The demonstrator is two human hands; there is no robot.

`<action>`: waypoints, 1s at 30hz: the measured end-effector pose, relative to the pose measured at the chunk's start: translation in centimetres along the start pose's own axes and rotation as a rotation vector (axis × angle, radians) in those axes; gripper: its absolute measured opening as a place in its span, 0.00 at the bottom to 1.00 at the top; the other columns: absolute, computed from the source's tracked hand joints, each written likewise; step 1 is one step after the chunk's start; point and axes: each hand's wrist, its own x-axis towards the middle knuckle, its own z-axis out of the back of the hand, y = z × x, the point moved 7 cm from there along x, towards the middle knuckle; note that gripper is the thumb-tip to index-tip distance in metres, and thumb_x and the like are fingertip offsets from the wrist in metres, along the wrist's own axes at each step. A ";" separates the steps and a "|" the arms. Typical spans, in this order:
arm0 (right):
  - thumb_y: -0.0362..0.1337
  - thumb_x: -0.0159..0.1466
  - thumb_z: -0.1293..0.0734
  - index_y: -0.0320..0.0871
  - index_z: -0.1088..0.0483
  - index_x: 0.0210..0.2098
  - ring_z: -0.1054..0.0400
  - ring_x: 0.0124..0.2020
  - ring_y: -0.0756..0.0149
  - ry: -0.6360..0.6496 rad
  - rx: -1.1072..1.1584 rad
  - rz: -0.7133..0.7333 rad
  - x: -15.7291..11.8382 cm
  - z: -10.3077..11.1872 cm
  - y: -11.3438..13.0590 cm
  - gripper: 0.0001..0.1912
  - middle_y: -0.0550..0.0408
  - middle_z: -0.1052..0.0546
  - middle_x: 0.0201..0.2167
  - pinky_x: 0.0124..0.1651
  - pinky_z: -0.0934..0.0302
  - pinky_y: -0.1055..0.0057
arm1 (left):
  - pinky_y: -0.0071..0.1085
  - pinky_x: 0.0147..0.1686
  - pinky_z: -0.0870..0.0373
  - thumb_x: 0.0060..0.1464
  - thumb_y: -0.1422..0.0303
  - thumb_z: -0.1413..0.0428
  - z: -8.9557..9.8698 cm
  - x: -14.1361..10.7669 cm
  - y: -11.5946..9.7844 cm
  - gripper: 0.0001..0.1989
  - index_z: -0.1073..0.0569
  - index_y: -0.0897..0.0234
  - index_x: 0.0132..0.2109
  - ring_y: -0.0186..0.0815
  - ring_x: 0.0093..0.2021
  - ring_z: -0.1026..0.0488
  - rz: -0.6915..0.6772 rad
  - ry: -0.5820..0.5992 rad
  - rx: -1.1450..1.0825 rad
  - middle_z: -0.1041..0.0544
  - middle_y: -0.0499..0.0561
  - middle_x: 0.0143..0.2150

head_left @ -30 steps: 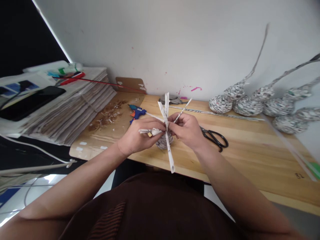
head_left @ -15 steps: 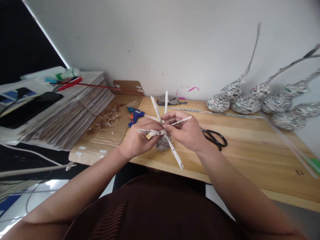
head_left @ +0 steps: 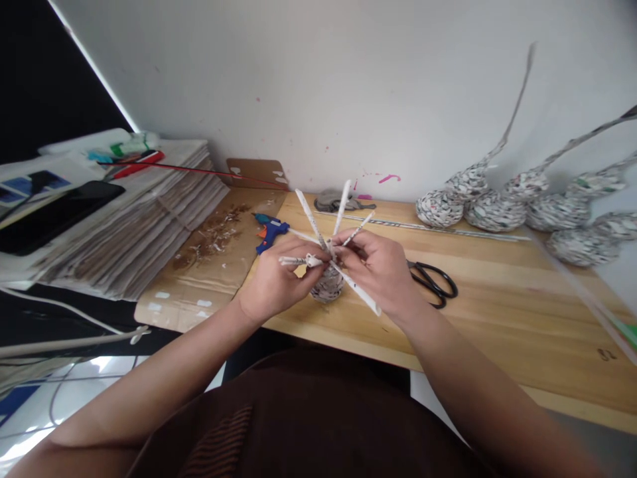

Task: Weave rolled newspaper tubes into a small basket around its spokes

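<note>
A small woven newspaper piece stands near the table's front edge, with rolled paper tubes fanning out from its top. My left hand is closed at the left of it, fingers pinching paper tubes by the rim. On the other side my right hand is closed too, thumb and fingers gripping a paper tube where the tubes meet. One tube points toward the front right below my right hand. The fingers cover part of the woven top.
Left of the hands lies a blue glue gun on cardboard. Black-handled scissors rest at right. Several woven gourd shapes line the wall. A newspaper stack carries a phone. A grey cloth-like bundle sits behind.
The woven piece and its tubes have turned; the front tube has swung right and up. My right hand has shifted slightly right. The view has also moved a little.
</note>
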 end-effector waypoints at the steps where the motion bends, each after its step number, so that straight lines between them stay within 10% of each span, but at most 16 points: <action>1: 0.32 0.64 0.33 0.47 0.21 0.39 0.23 0.38 0.63 -0.015 0.016 -0.010 0.0 0.1 -0.1 0.08 0.56 0.17 0.37 0.46 0.30 0.64 | 0.35 0.43 0.25 0.57 0.74 0.41 -0.1 0.0 -0.1 0.05 0.23 0.62 0.40 0.35 0.39 0.22 -0.007 0.004 0.019 0.18 0.51 0.37; 30: 0.25 0.58 0.36 0.46 0.25 0.49 0.23 0.45 0.62 0.088 0.174 -0.022 -0.5 -1.1 0.4 0.22 0.54 0.19 0.45 0.52 0.29 0.62 | 0.36 0.45 0.24 0.55 0.72 0.39 -0.6 -0.7 1.1 0.02 0.22 0.61 0.38 0.37 0.40 0.20 0.168 -0.110 -0.017 0.18 0.50 0.37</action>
